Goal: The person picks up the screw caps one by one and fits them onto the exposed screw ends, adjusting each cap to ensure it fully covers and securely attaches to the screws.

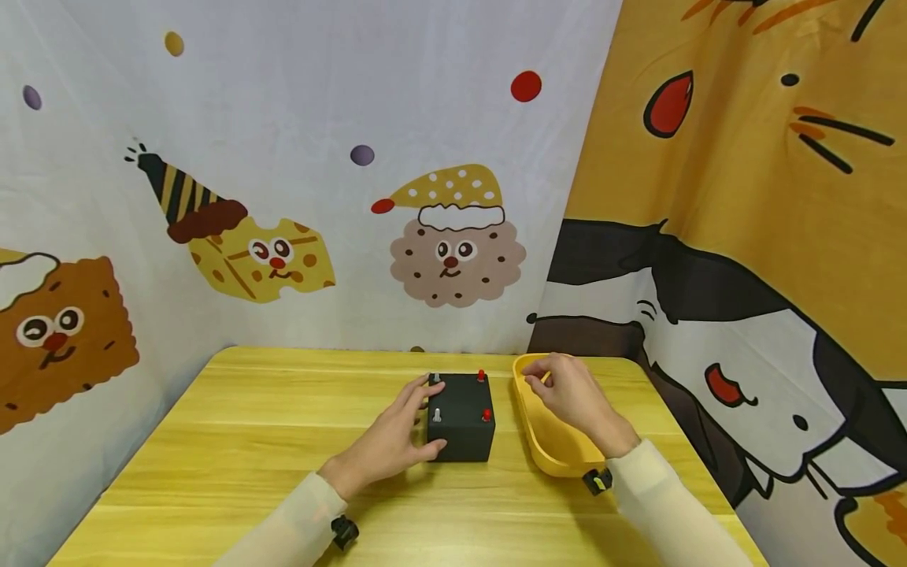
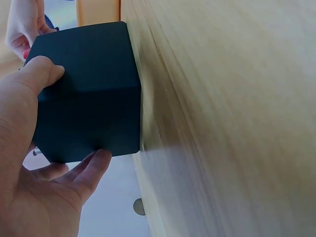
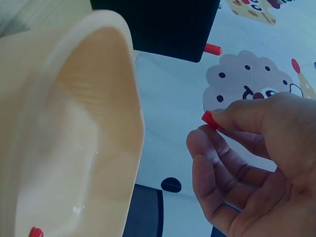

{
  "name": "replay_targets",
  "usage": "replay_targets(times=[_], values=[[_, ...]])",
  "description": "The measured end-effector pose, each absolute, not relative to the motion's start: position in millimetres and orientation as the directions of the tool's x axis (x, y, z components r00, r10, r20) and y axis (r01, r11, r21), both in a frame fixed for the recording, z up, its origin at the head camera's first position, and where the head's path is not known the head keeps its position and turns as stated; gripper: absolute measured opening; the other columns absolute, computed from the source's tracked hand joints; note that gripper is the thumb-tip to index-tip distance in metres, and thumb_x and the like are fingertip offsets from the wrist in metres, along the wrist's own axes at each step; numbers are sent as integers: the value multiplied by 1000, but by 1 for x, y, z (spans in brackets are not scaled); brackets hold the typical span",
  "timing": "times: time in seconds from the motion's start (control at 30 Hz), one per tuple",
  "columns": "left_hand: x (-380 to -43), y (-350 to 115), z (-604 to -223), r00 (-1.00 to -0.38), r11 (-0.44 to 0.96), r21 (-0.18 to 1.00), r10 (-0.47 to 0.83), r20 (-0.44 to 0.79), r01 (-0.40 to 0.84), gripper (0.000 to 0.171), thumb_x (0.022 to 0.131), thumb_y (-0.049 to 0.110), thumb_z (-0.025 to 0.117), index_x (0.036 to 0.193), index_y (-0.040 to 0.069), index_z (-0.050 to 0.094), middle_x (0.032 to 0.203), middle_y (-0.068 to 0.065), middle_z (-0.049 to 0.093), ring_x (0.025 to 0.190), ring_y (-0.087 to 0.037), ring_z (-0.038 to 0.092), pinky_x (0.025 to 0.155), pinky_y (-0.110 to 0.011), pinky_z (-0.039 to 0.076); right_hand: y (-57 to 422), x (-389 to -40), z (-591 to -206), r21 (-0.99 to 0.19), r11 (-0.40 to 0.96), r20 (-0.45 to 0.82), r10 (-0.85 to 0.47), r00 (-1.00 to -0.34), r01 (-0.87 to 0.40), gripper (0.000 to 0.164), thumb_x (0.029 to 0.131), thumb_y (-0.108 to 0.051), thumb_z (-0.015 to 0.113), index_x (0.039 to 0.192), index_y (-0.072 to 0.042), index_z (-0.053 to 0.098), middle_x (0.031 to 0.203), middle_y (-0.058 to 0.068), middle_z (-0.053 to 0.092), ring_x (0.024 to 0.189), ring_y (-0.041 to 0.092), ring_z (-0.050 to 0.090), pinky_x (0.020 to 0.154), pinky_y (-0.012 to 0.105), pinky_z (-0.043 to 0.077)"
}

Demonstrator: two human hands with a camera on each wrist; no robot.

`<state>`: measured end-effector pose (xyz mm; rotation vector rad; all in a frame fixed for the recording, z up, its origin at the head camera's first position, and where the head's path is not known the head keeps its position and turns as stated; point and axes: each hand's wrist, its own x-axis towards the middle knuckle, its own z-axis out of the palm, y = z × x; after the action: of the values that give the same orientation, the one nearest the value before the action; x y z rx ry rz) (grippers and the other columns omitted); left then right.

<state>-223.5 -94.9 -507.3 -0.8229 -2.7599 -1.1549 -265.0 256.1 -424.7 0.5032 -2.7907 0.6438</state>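
Note:
A black box (image 1: 460,439) stands on the table with two bare metal posts (image 1: 437,415) along its left side and two red caps (image 1: 486,415) along its right. My left hand (image 1: 386,441) grips this box from the left, thumb on the near face and fingers at the far left corner. Over the yellow tray (image 1: 556,469), my right hand (image 1: 577,398) pinches a small red cap (image 3: 211,120) between thumb and fingertips. Another small red piece (image 3: 35,232) shows low inside the tray in the right wrist view.
The tray lies just right of the box on the wood-grain table (image 1: 269,417). Behind the table hangs a white printed cloth (image 1: 283,102), and a yellow cartoon cloth (image 1: 744,157) hangs along the right side.

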Motion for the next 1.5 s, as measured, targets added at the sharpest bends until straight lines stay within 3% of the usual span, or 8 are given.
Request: replay_targets(times=[0.6,1.07,1.5], values=[[-225,-97,-508,-845,584,628,471,254,514,98,105,38,91,184,28,33,193,-20,25,149,-40,70,116,-56,66,242,-255,-419,-374,799,403,-317,-859,-470,15,99,-7,93,113,-11,86,101,0,86,79,8,74,77,29,69],[-227,-100,-504,-826,562,630,505,251,536,101,104,29,93,184,24,33,193,-19,23,148,-37,71,112,-52,68,232,-244,-415,-372,763,475,-334,-814,-529,10,98,-8,94,103,-17,90,103,-1,86,75,6,68,62,19,54],[-230,-105,-506,-806,538,639,543,236,549,102,105,27,92,185,27,29,194,-19,20,147,-37,72,112,-47,69,217,-235,-414,-390,723,495,-358,-792,-570,14,98,-6,94,106,-18,91,105,-2,86,82,12,71,61,19,54]])
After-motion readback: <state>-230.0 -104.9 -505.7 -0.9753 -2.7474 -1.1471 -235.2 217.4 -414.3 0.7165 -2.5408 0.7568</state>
